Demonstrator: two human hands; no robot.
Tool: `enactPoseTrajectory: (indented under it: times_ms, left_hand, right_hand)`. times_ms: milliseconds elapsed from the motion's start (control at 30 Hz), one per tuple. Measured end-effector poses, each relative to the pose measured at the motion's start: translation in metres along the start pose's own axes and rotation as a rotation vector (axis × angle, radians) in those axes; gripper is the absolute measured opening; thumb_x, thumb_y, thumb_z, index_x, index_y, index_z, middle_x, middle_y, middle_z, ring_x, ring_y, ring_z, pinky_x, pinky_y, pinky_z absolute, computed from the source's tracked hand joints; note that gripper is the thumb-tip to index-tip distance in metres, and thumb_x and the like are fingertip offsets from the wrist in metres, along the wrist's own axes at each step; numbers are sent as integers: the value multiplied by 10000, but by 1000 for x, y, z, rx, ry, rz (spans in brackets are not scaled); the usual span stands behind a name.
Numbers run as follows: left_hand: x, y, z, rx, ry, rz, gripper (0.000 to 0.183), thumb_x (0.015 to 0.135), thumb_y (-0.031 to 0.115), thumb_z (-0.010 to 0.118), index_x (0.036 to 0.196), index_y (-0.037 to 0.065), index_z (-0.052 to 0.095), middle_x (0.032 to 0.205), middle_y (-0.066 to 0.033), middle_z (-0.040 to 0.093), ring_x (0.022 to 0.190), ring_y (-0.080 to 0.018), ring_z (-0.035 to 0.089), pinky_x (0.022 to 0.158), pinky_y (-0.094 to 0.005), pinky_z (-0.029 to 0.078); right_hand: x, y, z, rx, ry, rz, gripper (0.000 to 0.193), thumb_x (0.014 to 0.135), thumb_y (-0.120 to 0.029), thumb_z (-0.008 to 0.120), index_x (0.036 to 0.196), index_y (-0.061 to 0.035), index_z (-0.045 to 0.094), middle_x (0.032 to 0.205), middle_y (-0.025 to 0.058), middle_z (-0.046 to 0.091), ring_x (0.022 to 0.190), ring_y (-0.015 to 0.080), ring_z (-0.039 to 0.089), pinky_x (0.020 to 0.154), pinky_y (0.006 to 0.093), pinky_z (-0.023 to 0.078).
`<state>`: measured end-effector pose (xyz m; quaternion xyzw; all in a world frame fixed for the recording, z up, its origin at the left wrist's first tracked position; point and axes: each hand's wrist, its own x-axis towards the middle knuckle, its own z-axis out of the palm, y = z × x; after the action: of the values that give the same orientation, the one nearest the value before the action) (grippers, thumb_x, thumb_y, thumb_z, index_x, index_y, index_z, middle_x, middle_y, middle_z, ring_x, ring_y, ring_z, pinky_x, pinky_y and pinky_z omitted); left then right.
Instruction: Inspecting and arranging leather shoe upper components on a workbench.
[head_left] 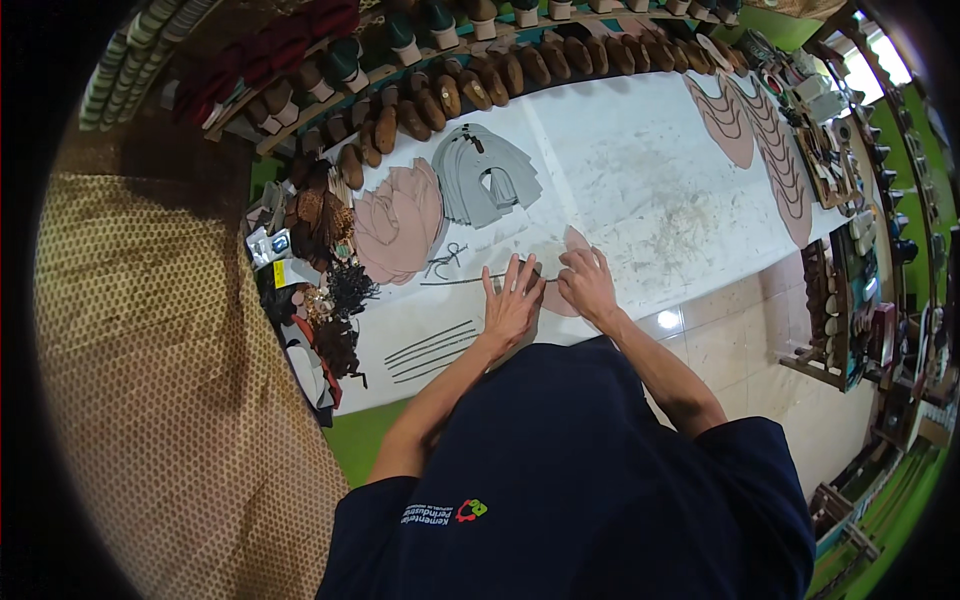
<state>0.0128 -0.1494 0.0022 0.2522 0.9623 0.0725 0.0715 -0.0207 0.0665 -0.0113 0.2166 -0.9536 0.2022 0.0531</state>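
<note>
My left hand (512, 305) lies on the white table with its fingers spread flat, pressing over a thin dark strip (452, 283). The strip runs out to the left from under the fingers. Close beside it, my right hand (588, 288) is closed, its fingers bent and pinched at the strip's right end. A pink sole-shaped piece (576, 239) is beneath the right hand, partly covered by it. More thin dark strips (430, 348) lie side by side left of my left arm. Just beyond the held strip is a small tangle of dark cord (447, 262).
Pink cut pieces (397, 225) and grey curved pieces (462, 195) are fanned out beyond my left hand. Brown shoe lasts (535, 66) line the table's far edge. Pink soles (783, 180) overlap at the right. Scraps and loose materials (320, 270) crowd the left edge.
</note>
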Motion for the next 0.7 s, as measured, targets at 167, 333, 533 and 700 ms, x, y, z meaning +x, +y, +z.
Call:
enactPoseTrajectory:
  times_ms: [167,333,533,700]
  left_hand:
    - [-2,-1,1,-47,5,-4,571,967,224,657,1524,262,539,1768,-86,163,1618,-356,155,1158,-797,108]
    - [-2,0,0,-75,39,-15,568,971,217,651,1524,277,534,1762,-99,176,1607,-375,175,1146,-800,128]
    - [-3,3,1,-78,53,-13,562,969,216,650,1515,300,542,1754,-102,195,1597,-375,193,1135,-804,140]
    - [-1,5,6,-52,48,-17,570,969,219,650,1518,327,540,1758,-97,181,1602,-378,174,1133,-813,131]
  right_hand:
    - [3,2,1,-14,-21,-11,101,837,-203,728,834,-126,792,1209,3,679,1287,225,553,1200,535,345]
    - [5,3,0,-16,-47,-7,117,851,-209,713,832,-128,796,1194,4,679,1271,224,561,1192,540,355]
    - [7,4,-2,-17,-86,-6,96,839,-200,732,846,-148,812,1196,-8,688,1265,211,567,1217,536,333]
    - [9,4,-2,-25,-85,-3,95,831,-204,741,852,-149,816,1183,-16,687,1253,204,569,1216,536,334]
